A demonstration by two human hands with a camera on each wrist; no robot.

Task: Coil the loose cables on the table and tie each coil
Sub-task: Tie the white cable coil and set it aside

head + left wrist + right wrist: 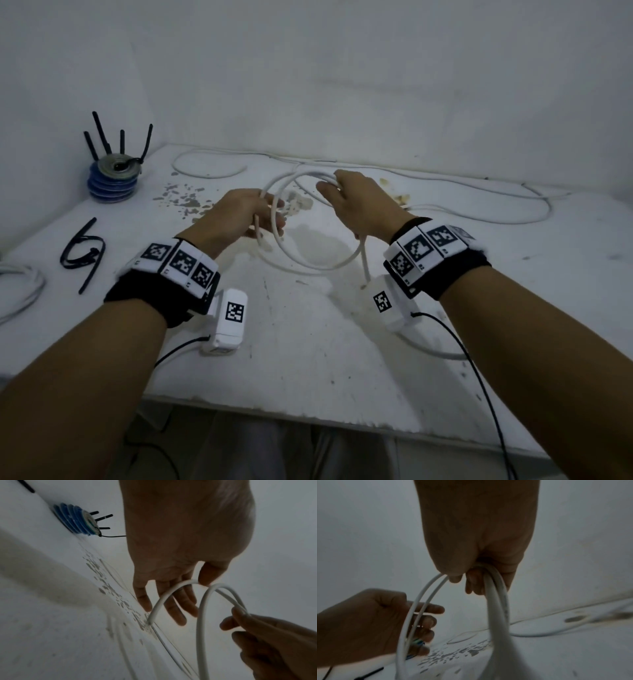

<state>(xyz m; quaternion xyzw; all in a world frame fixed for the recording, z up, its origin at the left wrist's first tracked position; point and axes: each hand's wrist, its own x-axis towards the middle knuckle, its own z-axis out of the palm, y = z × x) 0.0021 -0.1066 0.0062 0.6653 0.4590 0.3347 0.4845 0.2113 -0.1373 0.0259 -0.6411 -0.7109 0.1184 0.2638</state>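
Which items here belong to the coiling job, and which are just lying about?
Job:
white cable, gripped by left hand and right hand
loose black ties
stack of tied coils

Lying about:
stained table

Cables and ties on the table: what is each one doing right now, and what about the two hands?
White cable: partly looped, held up in both hands, rest trailing on the table.
Left hand: grips one side of the loop.
Right hand: curled round the bunched loops.
Blue coils: stacked, already tied.
Black ties: loose, lying flat.
Far white cable: uncoiled.
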